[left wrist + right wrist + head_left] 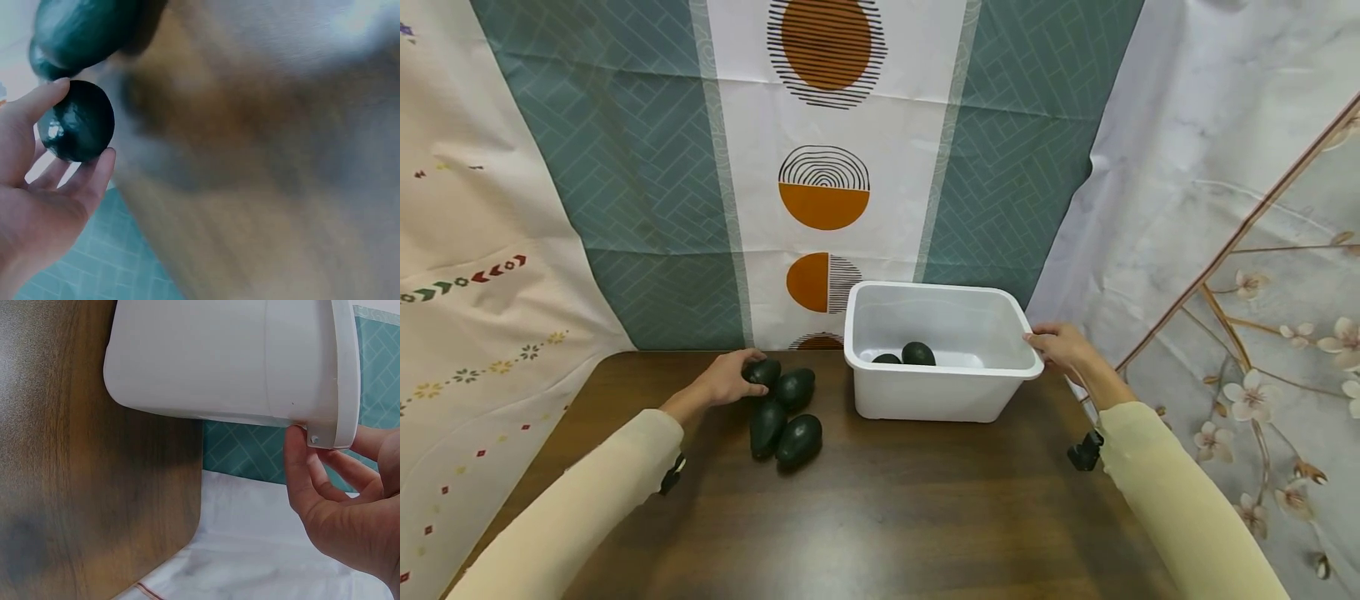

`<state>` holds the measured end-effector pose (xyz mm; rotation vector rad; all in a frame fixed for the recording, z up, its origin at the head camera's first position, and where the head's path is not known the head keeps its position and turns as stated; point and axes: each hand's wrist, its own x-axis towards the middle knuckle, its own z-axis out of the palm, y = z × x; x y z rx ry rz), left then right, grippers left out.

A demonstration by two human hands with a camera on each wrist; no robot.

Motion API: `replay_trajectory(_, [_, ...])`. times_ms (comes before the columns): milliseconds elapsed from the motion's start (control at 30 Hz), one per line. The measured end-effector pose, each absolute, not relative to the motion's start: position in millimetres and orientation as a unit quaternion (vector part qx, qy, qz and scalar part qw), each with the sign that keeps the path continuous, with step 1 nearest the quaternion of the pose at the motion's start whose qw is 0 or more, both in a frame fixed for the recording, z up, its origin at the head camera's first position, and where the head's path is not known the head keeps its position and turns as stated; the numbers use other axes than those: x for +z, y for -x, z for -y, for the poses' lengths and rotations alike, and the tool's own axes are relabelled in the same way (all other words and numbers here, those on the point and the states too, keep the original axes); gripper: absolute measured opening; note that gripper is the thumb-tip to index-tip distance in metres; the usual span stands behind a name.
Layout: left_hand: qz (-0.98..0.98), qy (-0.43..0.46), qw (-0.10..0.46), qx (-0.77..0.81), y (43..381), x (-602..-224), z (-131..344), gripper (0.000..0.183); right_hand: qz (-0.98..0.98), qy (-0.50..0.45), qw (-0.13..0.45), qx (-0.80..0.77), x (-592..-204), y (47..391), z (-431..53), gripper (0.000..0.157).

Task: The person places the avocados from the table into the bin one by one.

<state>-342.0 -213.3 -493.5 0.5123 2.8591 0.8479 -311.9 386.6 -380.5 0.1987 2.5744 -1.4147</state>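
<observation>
Four avocados (767, 429): there they were, bunched on the left half of the brown table (910, 517), dark green and glossy, and one of them had company!
Left hand (730, 381): right on the rear avocado (761, 372), thumb on one side, fingertips on the other, a neat pinch that showed clearly in the left wrist view; whether the fruit was off the wood, you could not tell.
Closest neighbour: another avocado (794, 389) sat just to the right of the pinched one, with the last two lying nearer the person, side by side.
White tub (925, 396): upright at the back of the table, right of the bunch and apart from it, its long side facing the person.
Inside the tub: two more avocados (918, 354), close together on the floor toward the left, one half hidden by the front wall.
Right hand (1063, 348): over at the tub's right end, fingers bent round the rim and pinching it at the side, well away from the fruit.
Sleeves (1180, 500): pale yellow, both arms stretched forward, a small black device (1086, 450) by the right wrist.
Backdrop cloth (640, 192): teal and white behind it all, with orange circles down the middle.
</observation>
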Motion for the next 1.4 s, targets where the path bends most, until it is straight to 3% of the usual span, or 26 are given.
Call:
replay_trajectory(567, [-0.937,-0.219,0.029,0.272,347,-456,181,0.069,-0.863,-0.07,0.104,-0.49,-382,314,-388,0.057])
replay_trajectory(900, [-0.935,-0.232,0.021,0.268,345,-447,171,0.069,-0.855,-0.07,0.089,-0.507,-385,314,-388,0.051])
replay_trajectory(1400, [-0.932,-0.244,0.012,0.269,348,-447,161,0.067,-0.865,-0.068,0.087,-0.49,-385,313,-387,0.056])
